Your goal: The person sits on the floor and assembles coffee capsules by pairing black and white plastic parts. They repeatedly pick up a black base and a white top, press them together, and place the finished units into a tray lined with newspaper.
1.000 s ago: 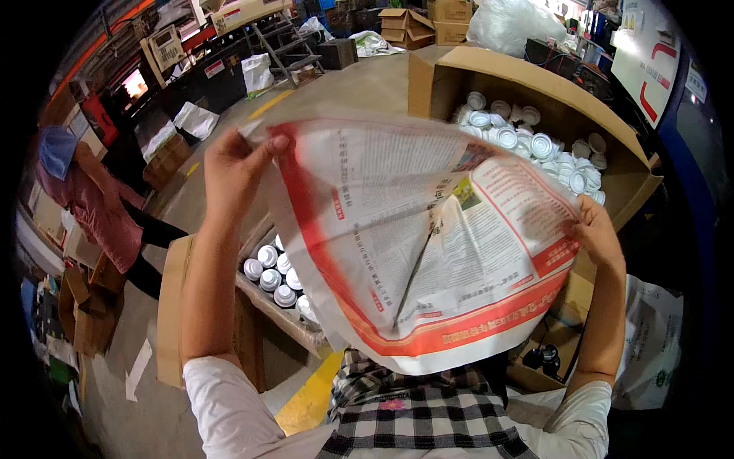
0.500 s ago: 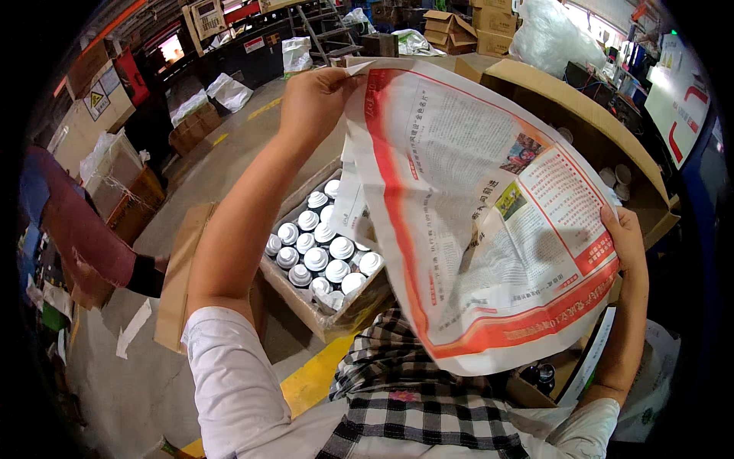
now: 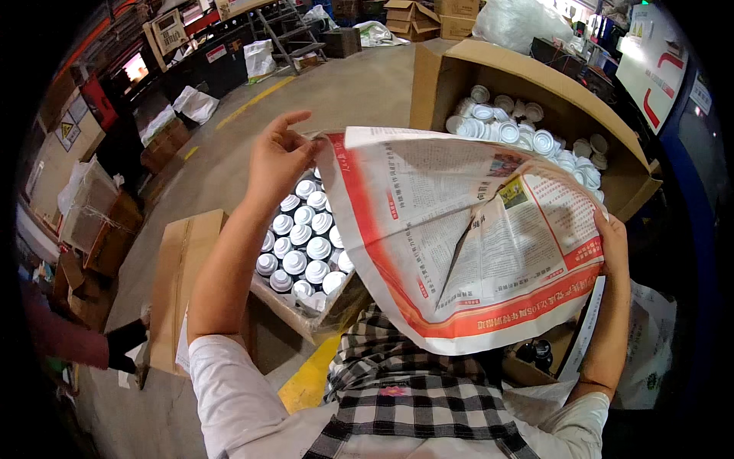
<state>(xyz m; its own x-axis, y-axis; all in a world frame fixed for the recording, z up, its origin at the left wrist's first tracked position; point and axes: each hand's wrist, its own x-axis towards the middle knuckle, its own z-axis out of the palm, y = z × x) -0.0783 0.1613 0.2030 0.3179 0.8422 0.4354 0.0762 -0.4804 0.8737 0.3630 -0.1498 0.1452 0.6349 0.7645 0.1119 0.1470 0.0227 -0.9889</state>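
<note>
Head view | left hand point(image 3: 277, 164) and right hand point(image 3: 614, 246) each pinch an edge of a newspaper point(image 3: 466, 237), spread wide above an open carton of white-capped cans point(image 3: 302, 249), seemingly to straighten it.

One newspaper point(image 3: 466, 237) is spread open, held by two hands: the left hand point(image 3: 279, 161) and the right hand point(image 3: 614, 245). Left of the newspaper, one open carton point(image 3: 306, 314) shows about eighteen white-capped cans point(image 3: 306, 233). Beyond the newspaper, one larger carton point(image 3: 535, 73) holds white caps point(image 3: 508, 130), too many and too hidden to count.
</note>
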